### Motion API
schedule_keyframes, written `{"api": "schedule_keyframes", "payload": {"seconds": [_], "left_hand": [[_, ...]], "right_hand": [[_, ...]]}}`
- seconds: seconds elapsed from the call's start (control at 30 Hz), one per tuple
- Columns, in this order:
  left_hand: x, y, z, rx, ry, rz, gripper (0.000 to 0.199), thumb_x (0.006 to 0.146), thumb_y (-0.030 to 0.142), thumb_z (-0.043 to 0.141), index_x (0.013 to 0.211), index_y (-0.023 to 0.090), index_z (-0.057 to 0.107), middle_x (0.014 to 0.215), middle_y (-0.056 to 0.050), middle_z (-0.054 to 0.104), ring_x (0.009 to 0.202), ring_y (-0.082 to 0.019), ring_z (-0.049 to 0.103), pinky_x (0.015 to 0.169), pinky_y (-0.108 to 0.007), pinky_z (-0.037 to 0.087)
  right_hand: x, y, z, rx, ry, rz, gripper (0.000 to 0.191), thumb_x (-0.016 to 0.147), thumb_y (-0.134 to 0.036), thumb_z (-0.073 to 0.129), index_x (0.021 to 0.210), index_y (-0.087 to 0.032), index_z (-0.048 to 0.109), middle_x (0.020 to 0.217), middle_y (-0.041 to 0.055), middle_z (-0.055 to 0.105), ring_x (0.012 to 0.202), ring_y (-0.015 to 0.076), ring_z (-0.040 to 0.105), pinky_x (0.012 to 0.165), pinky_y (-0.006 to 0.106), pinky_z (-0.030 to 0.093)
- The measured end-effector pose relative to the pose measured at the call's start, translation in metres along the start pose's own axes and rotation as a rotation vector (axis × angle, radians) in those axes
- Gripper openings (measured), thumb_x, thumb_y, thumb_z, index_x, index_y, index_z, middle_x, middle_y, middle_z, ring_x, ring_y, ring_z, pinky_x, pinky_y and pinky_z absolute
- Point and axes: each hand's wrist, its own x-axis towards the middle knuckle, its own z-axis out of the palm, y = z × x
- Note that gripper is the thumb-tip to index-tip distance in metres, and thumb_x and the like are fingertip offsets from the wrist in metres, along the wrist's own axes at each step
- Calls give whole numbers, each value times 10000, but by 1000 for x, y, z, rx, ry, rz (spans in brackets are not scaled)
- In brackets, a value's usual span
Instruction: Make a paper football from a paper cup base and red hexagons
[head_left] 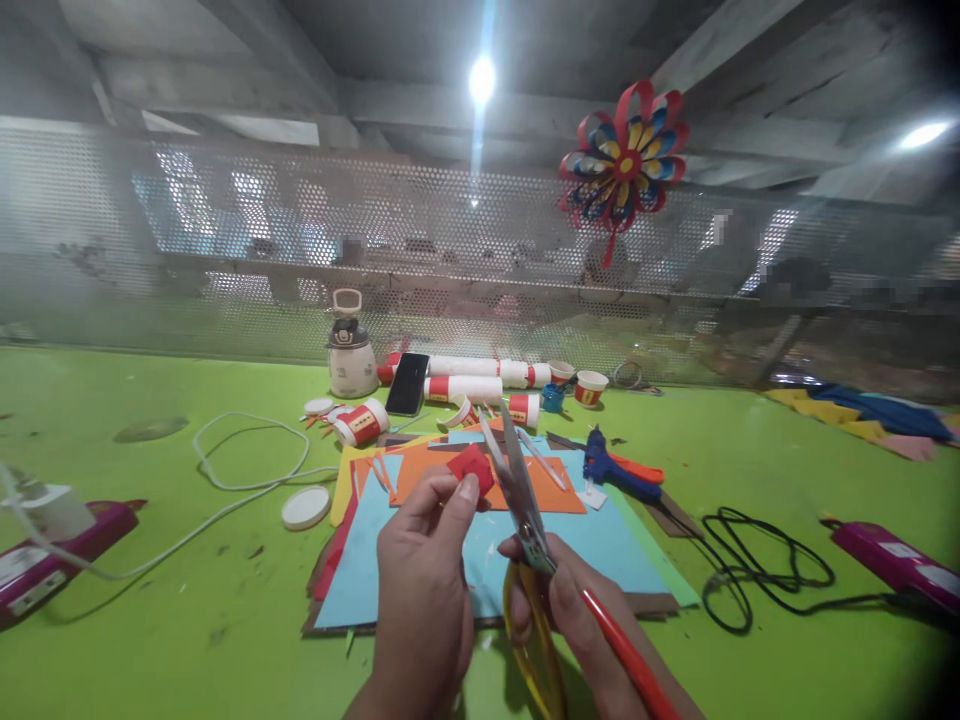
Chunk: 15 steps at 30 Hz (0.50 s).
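Observation:
My left hand (427, 570) pinches a small piece of red paper (472, 468) between thumb and fingers. In my right hand (577, 610) is a pair of scissors (525, 500) with yellow handles, its blades parted and pointing up beside the red paper. A red stick-like object (626, 650) also lies along my right hand; its far end is out of view. Beneath both hands rests a stack of coloured sheets, with light blue paper (360, 580) and a smaller orange sheet (412, 480) on top.
A blue glue gun (619, 470) lies right of the sheets, its black cord coiled nearby. Behind are a phone (409, 384), paper cups (590, 388) and a white bottle (352, 362). Purple power strips (896, 560) sit at both sides. A paper flower (626, 165) hangs on the mesh.

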Motion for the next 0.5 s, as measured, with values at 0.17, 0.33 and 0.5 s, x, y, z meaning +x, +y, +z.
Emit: {"api": "schedule_keyframes", "payload": {"seconds": [0.17,0.33,0.5], "left_hand": [[5,12,-17,41,-114,-85,159,712,278,753,711,165,640,708,-2,613,712,-145,571,707,-280,435],[3,23,-25,88,-170,-119,175,717,272,743,686,156,616,707,-8,593,708,-141,551,682,-269,411],[-4,27,-28,182,-175,-119,205,739,299,728,672,155,597,733,-14,590,669,-118,508,658,-255,387]], "right_hand": [[-3,0,-22,-128,-109,-66,654,814,-760,385,1003,-179,621,645,18,552,559,149,500,525,262,415],[-11,-7,-38,-308,-166,-163,540,862,-674,424,1028,-218,661,599,-6,548,495,133,474,480,240,410],[-18,-16,-38,-394,-155,-253,464,885,-631,424,889,-240,673,627,17,580,547,165,501,516,269,412]]}}
